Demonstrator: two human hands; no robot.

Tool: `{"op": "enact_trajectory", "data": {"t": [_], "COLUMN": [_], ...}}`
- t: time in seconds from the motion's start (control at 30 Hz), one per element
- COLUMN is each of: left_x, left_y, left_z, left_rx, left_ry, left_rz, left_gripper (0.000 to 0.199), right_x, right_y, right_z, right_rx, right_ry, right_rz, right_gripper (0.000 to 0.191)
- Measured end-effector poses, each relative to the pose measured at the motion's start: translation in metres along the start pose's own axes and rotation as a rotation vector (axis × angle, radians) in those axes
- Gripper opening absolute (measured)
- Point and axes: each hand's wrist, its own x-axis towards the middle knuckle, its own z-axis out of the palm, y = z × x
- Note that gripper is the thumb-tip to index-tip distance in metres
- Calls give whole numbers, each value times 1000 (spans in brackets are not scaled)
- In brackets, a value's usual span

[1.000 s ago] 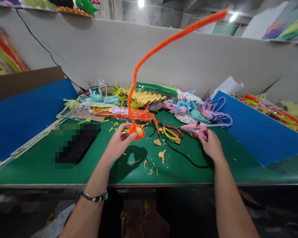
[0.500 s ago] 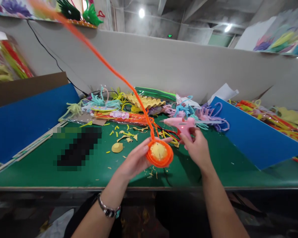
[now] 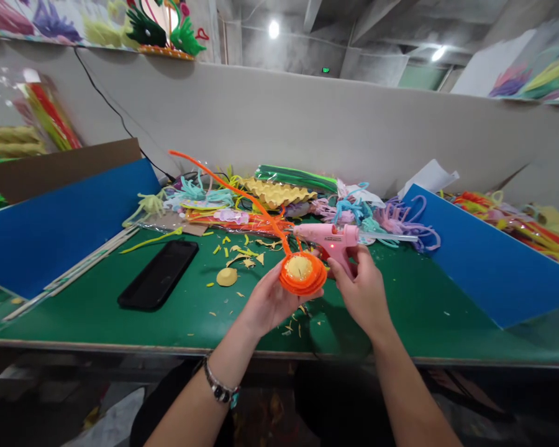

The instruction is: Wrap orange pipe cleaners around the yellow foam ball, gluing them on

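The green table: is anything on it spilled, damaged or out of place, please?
Yes: small yellow scraps lie scattered on the green table, beyond and beneath the left hand. Loose and uneven in shape, they look untidy. No liquid spill or clear damage shows.

Green tabletop [image 3: 428, 310] before me. Black phone [image 3: 161, 276] lies flat on my left, pale sticks [image 3: 74, 271] further left; yellow scraps [image 3: 248, 263] and domed piece [image 3: 227, 277] nearer middle.

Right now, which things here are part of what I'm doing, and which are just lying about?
In use:
- orange coil, in your left hand
- pink glue gun, in your right hand

Apparently just lying about:
- black phone
- purple fuzzy strands
- yellow dome-shaped piece, though it resembles the coil's centre
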Motion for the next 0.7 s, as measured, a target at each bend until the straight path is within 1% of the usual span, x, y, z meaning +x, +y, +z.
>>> {"op": "enact_trajectory", "data": {"t": [0.17,0.27,0.33,0.4,0.47,0.53,0.6,0.7], "left_x": [2,0,0,-1,0,1,2,3], "left_y": [1,4,6,7,8,9,10,12], "left_z": [-9,-10,-9,-9,-10,-13,-15,-18], "left_rx": [-15,-54,-71,-69,-47,-14,17,44], "left_ry": [95,82,74,97,138,164,180,214], "left_rz": [47,41,37,29,12,-9,-25,-44], "left_gripper": [40,41,42,43,42,38,32,25], "right_x": [-1,4,12,22,31,38,40,40], "right_y": [0,8,21,40,62,81,96,108], "right_z": [0,-4,-10,-18,-26,-34,-37,-34], "right_rx": [75,69,13,-136,-207,-280,-352,-455], "right_ry": [-33,-13,70,209,264,275,260,202], "right_rz": [66,64,58,78,116,148,173,196], "right_gripper": [28,32,35,38,37,34,30,25]}}
